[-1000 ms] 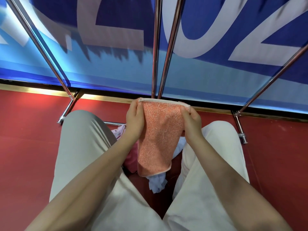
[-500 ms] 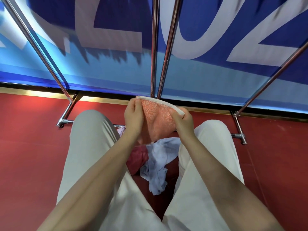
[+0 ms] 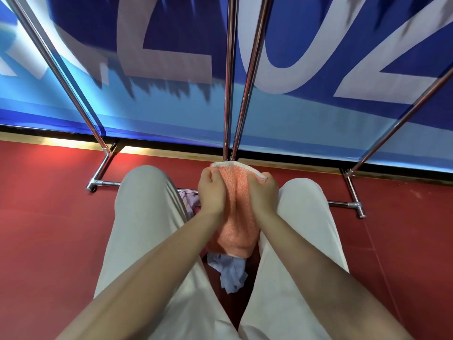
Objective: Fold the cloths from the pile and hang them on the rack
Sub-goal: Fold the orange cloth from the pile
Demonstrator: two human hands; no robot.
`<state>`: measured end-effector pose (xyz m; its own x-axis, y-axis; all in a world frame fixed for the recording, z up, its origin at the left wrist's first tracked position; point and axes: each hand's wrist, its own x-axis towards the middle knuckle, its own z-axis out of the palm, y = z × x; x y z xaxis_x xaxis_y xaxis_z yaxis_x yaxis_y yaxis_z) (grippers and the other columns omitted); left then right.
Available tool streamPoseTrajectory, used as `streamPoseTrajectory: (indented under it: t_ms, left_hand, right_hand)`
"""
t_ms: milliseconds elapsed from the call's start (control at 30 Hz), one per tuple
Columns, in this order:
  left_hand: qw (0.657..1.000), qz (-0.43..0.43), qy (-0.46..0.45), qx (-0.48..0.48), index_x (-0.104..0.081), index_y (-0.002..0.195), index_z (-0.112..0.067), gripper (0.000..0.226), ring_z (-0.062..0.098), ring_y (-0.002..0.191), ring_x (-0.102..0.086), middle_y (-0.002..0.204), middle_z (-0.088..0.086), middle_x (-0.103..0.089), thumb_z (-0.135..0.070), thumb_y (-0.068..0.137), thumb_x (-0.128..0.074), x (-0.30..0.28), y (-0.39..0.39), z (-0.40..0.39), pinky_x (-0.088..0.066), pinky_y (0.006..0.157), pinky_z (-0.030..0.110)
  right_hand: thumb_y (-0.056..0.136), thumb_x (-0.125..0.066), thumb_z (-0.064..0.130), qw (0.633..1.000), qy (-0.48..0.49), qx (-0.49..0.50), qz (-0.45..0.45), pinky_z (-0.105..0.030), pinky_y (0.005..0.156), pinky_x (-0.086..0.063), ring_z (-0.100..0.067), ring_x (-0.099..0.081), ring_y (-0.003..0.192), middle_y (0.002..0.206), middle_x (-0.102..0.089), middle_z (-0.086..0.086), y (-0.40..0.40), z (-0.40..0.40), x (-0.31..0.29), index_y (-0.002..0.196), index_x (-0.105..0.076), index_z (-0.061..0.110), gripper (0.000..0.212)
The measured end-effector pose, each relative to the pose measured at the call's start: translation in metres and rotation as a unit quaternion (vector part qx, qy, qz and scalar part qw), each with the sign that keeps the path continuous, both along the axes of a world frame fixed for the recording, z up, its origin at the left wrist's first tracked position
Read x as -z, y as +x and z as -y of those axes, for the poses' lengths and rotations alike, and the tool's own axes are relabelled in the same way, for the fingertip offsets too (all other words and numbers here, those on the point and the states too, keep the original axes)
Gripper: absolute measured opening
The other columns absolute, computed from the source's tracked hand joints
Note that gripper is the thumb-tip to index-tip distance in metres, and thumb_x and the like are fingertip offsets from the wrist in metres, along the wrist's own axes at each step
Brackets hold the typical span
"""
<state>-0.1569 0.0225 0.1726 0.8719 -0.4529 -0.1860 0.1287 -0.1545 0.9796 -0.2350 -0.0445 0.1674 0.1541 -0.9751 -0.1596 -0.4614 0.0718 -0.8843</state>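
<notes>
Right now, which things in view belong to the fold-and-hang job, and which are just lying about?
Job:
- orange terry cloth with white trim, gripped by left hand and right hand
- pale blue crumpled cloth and pink cloth in the pile
- chrome tube rack

Lying about:
- blue lettered banner
- red floor

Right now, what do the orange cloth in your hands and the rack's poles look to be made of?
Orange cloth: looks like terry or microfibre towelling, matte and nubbly, speckled orange with a pale stitched band along the top edge; the exact fibre can't be told. Both hands grip it, left hand and right hand. Rack poles: apparently polished metal tubing, chrome or stainless, judging by bright streak reflections.
</notes>
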Motion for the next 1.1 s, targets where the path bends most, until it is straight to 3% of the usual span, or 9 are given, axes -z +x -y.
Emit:
streamPoseTrajectory:
  t_ms: [300, 433, 633, 700, 767, 833, 900, 1000, 1100]
  left_hand:
    - [0.997, 0.007, -0.056, 0.049, -0.055, 0.107, -0.021, 0.014, 0.007, 0.086, -0.057, 0.095, -0.004, -0.063, -0.023, 0.101, -0.043, 0.005, -0.022, 0.007, -0.045, 0.077, 0.025]
    - [0.996, 0.005, -0.072, 0.050, -0.058, 0.110, -0.021, 0.019, 0.010, 0.093, -0.061, 0.102, -0.002, -0.066, -0.023, 0.100, -0.043, 0.004, -0.022, 0.009, -0.049, 0.084, 0.028]
    - [0.992, 0.029, -0.084, 0.085, -0.059, 0.113, -0.022, 0.022, -0.001, 0.088, -0.060, 0.100, -0.009, -0.065, -0.022, 0.102, -0.040, -0.004, -0.028, 0.008, -0.045, 0.078, 0.018]
    - [0.991, 0.026, -0.094, 0.087, -0.061, 0.116, -0.021, 0.026, 0.001, 0.099, -0.062, 0.108, -0.008, -0.067, -0.022, 0.101, -0.040, -0.003, -0.025, 0.009, -0.047, 0.085, 0.019]
    - [0.991, 0.001, -0.109, 0.081, -0.062, 0.116, -0.022, 0.029, 0.010, 0.108, -0.063, 0.113, -0.004, -0.068, -0.028, 0.098, -0.040, -0.003, -0.021, 0.011, -0.049, 0.095, 0.032]
    - [0.991, -0.032, -0.110, 0.067, -0.062, 0.116, -0.022, 0.032, 0.019, 0.108, -0.063, 0.113, 0.001, -0.068, -0.034, 0.096, -0.039, -0.003, -0.015, 0.011, -0.049, 0.099, 0.044]
    - [0.992, -0.057, -0.108, 0.043, -0.062, 0.115, -0.018, 0.031, 0.020, 0.104, -0.064, 0.110, 0.006, -0.068, -0.029, 0.100, -0.038, -0.006, -0.011, 0.011, -0.050, 0.098, 0.045]
    - [0.988, -0.087, -0.123, 0.031, -0.063, 0.115, -0.015, 0.030, 0.021, 0.101, -0.065, 0.110, 0.009, -0.068, -0.022, 0.102, -0.036, -0.009, -0.006, 0.012, -0.051, 0.095, 0.041]
    - [0.986, -0.089, -0.134, 0.040, -0.063, 0.115, -0.011, 0.031, 0.021, 0.102, -0.065, 0.110, 0.010, -0.069, -0.017, 0.102, -0.036, -0.011, -0.002, 0.012, -0.052, 0.093, 0.035]
  right_hand:
    - [0.082, -0.058, 0.045, 0.983, 0.077, 0.056, 0.159, -0.042, 0.082, -0.055, -0.021, -0.066, 0.081, 0.080, -0.069, 0.000, 0.014, -0.004, -0.003, 0.077, -0.063, 0.020, 0.026]
    - [0.085, -0.056, 0.046, 0.986, 0.047, 0.029, 0.157, -0.043, 0.080, -0.055, -0.019, -0.065, 0.078, 0.079, -0.067, 0.001, 0.013, -0.006, -0.008, 0.077, -0.061, 0.021, 0.026]
    - [0.082, -0.055, 0.051, 0.985, 0.038, 0.016, 0.165, -0.048, 0.080, -0.055, -0.023, -0.066, 0.080, 0.080, -0.069, -0.003, 0.008, 0.000, -0.013, 0.077, -0.062, 0.022, 0.030]
    - [0.090, -0.054, 0.044, 0.985, 0.016, -0.024, 0.171, -0.044, 0.077, -0.054, -0.022, -0.065, 0.078, 0.081, -0.068, -0.004, 0.007, -0.004, -0.016, 0.082, -0.064, 0.019, 0.028]
    - [0.096, -0.050, 0.034, 0.980, -0.001, -0.065, 0.188, -0.036, 0.070, -0.050, -0.015, -0.062, 0.073, 0.077, -0.066, 0.001, 0.008, -0.008, -0.018, 0.083, -0.064, 0.019, 0.025]
    - [0.099, -0.046, 0.024, 0.970, 0.014, -0.086, 0.226, -0.029, 0.060, -0.044, -0.011, -0.055, 0.064, 0.069, -0.061, 0.003, 0.009, -0.011, -0.021, 0.080, -0.064, 0.020, 0.027]
    - [0.099, -0.045, 0.014, 0.963, 0.018, -0.115, 0.243, -0.024, 0.056, -0.042, -0.010, -0.051, 0.060, 0.068, -0.057, 0.001, 0.008, -0.011, -0.023, 0.084, -0.066, 0.017, 0.026]
    - [0.092, -0.054, 0.007, 0.969, -0.052, -0.165, 0.174, -0.017, 0.066, -0.047, -0.002, -0.058, 0.069, 0.081, -0.065, 0.003, 0.007, -0.007, -0.023, 0.099, -0.072, 0.015, 0.020]
    - [0.084, -0.064, 0.010, 0.967, -0.158, -0.162, 0.119, -0.028, 0.083, -0.049, -0.013, -0.058, 0.090, 0.091, -0.060, 0.006, 0.007, -0.003, -0.015, 0.096, -0.074, 0.019, 0.018]
